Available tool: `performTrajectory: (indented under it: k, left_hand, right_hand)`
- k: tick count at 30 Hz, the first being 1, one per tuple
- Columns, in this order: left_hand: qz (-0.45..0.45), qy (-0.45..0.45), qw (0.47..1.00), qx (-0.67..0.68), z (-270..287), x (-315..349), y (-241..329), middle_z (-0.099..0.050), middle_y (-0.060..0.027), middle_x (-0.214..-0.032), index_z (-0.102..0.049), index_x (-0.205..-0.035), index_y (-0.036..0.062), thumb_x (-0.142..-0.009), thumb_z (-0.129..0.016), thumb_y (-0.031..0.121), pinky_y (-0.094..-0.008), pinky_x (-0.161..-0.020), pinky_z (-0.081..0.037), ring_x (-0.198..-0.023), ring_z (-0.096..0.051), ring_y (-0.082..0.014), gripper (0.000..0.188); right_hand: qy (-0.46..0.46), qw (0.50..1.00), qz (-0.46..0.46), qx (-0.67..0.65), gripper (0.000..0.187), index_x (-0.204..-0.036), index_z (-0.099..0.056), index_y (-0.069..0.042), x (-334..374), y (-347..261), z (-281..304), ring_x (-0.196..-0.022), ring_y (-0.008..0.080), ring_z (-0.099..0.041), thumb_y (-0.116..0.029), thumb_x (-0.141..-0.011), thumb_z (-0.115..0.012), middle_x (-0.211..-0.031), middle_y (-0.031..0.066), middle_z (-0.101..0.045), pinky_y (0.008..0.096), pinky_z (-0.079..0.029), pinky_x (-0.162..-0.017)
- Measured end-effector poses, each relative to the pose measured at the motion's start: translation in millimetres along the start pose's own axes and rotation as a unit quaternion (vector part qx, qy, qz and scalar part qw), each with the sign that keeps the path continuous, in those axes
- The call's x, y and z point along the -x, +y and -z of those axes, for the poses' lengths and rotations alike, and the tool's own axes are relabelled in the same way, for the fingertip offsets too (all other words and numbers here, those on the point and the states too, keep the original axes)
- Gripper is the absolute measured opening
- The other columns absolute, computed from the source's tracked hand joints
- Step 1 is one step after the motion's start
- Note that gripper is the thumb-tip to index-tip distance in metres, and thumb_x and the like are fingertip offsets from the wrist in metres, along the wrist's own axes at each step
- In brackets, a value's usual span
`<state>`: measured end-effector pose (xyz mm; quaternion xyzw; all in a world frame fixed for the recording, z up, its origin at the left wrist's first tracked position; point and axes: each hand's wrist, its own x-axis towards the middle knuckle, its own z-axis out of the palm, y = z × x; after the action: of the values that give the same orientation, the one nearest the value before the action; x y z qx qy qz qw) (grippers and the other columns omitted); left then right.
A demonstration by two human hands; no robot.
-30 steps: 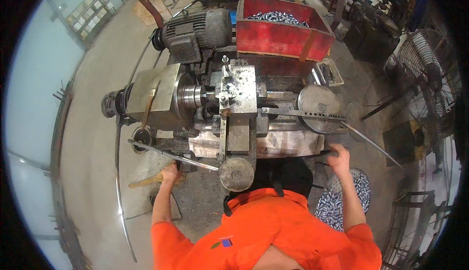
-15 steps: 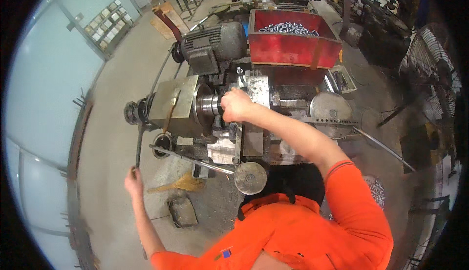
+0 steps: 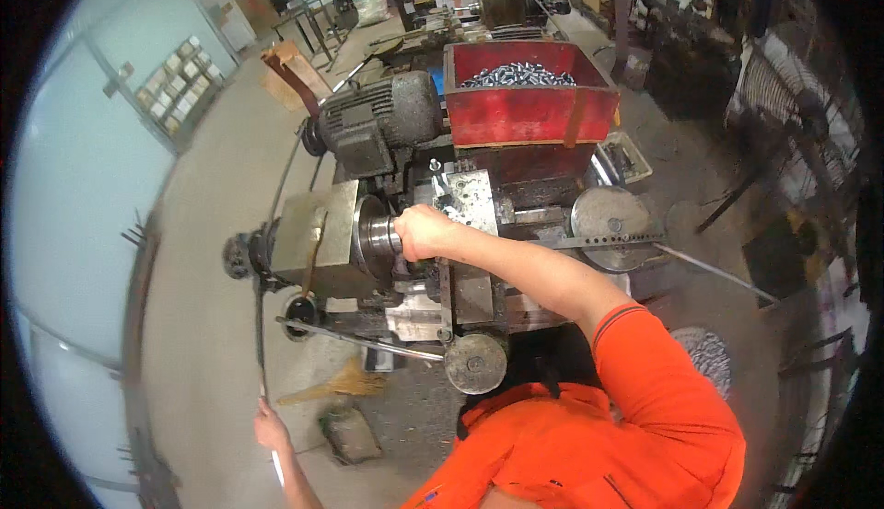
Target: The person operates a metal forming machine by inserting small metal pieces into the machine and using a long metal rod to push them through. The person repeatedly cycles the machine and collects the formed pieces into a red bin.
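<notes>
My right hand (image 3: pixel 424 233) is closed at the front of the round metal chuck (image 3: pixel 376 236) of a small lathe. Whatever its fingers hold is hidden behind the hand. At lower left, my left hand (image 3: pixel 271 426) is wrapped round a long thin rod (image 3: pixel 260 343). This rod runs from the lathe's left end down past my fist, where its end looks pale and shiny. A grey metal headstock cover (image 3: pixel 313 242) lies left of the chuck. Right of my right hand is the tool slide (image 3: pixel 471 198), a pale drilled block.
A red bin (image 3: pixel 525 118) of small metal pieces stands behind the lathe, beside a dark motor (image 3: pixel 391 122). A round weight (image 3: pixel 475 364) and a bar (image 3: pixel 364 336) jut toward me. A broom (image 3: pixel 341 382) lies on the floor near a scrap container (image 3: pixel 350 433).
My left hand has come lower and nearer to me along the rod. My right hand stays at the chuck. The whole view has shifted slightly, putting the machine lower and further left.
</notes>
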<state>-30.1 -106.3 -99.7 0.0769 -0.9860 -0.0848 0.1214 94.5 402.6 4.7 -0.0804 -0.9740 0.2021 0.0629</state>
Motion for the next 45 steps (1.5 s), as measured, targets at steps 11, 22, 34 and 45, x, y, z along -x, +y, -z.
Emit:
performTrajectory:
  k: [11,22,34,45]
  left_hand:
    - [0.014,-0.001,1.000,0.006,-9.4,-7.6,-1.6,-0.063,-0.0220,-0.078,-0.066,-0.086,0.0025,-0.090,-0.036,0.057,-0.0475,-0.067,-0.045,-0.076,-0.061,-0.0395,0.063]
    - [-0.025,-0.035,0.999,0.016,38.4,84.9,70.3,-0.064,-0.0175,-0.077,-0.060,-0.084,0.0032,-0.076,-0.063,0.047,-0.0462,-0.067,-0.046,-0.076,-0.062,-0.0371,0.044]
    - [-0.335,0.007,0.928,0.165,62.0,84.3,151.2,-0.064,-0.0177,-0.088,-0.060,-0.105,0.0014,-0.080,-0.064,0.019,-0.0388,-0.071,-0.049,-0.079,-0.062,-0.0339,0.032]
    - [-0.439,-0.325,0.828,0.126,2.3,153.9,257.4,-0.067,-0.0130,-0.088,-0.063,-0.102,-0.0003,-0.087,-0.058,0.020,-0.0308,-0.068,-0.049,-0.072,-0.065,-0.0196,0.026]
  right_hand:
    - [0.000,0.997,0.004,0.075,0.024,-0.071,-0.066,0.002,-13.0,8.0,-10.7,-0.074,0.0357,-0.065,-0.014,-0.052,-0.063,-0.074,0.0226,-0.064,0.0409,-0.053,-0.070]
    - [0.012,0.996,-0.051,0.077,0.025,-0.072,-0.067,0.001,3.7,6.3,16.5,-0.076,0.0348,-0.065,-0.016,-0.055,-0.062,-0.076,0.0213,-0.065,0.0396,-0.053,-0.070]
    - [0.367,0.927,0.056,0.051,0.051,-0.107,-0.062,-0.006,91.9,85.6,129.3,-0.110,0.0371,-0.048,-0.016,-0.057,-0.064,-0.125,0.0197,-0.048,0.0399,-0.042,-0.094]
    - [0.291,0.836,-0.464,0.013,0.033,-0.094,-0.067,-0.003,472.0,181.2,44.6,-0.086,0.0247,-0.064,-0.013,-0.064,-0.058,-0.098,0.0138,-0.065,0.0334,-0.051,-0.076]
